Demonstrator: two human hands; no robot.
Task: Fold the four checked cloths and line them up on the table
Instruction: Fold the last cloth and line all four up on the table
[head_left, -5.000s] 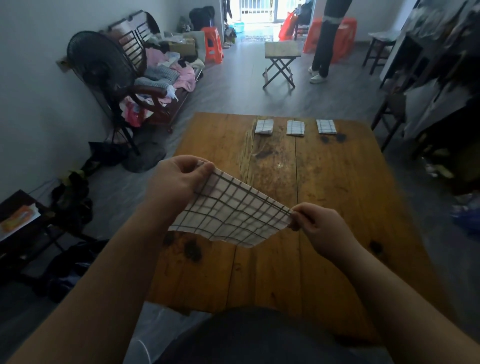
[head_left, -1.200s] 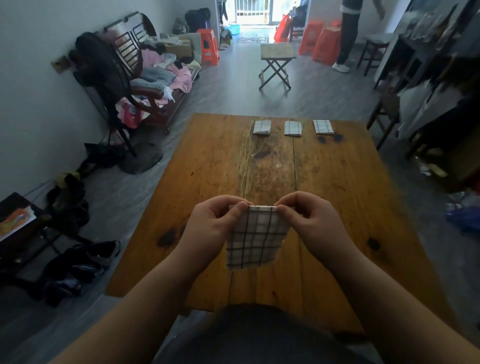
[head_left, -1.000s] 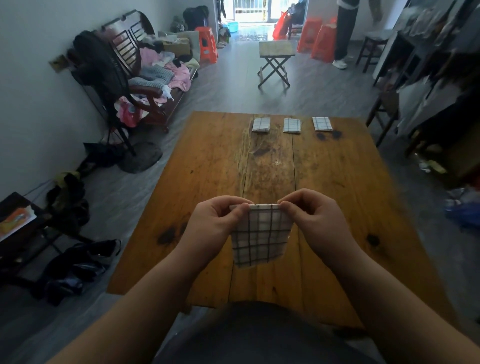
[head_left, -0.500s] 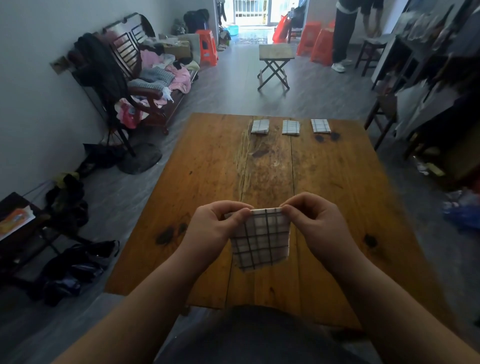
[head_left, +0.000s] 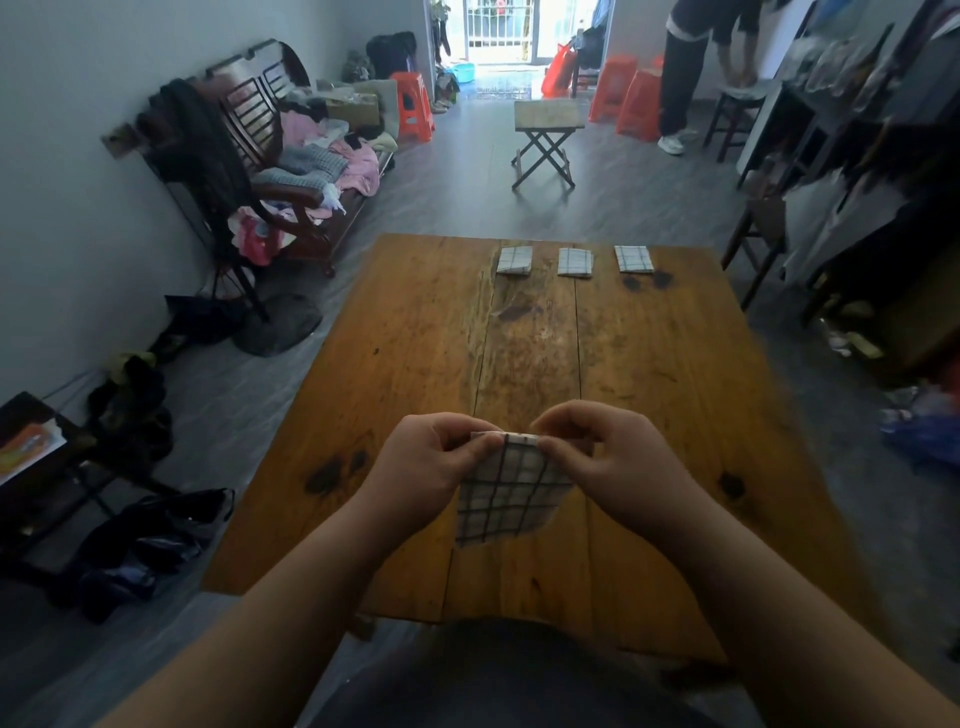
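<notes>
A white cloth with dark checks (head_left: 506, 493) hangs folded in the air above the near half of the wooden table (head_left: 405, 343). My left hand (head_left: 423, 467) pinches its top left corner and my right hand (head_left: 608, 457) pinches its top right corner, fingertips close together on the top fold. Three folded checked cloths lie in a row along the far edge: the left cloth (head_left: 514, 260), the middle cloth (head_left: 575, 262) and the right cloth (head_left: 634, 259).
A wooden bench (head_left: 291, 171) heaped with clothes and a standing fan (head_left: 208, 171) are to the left. A folding stool (head_left: 545, 137) stands beyond the table. A person (head_left: 685, 67) stands far right by orange stools. Dark chairs and clutter (head_left: 857, 234) line the right side.
Five seconds ago the cloth was stretched wide between my hands. It is now folded into a narrow hanging piece, and my hands have come closer together on its top edge.
</notes>
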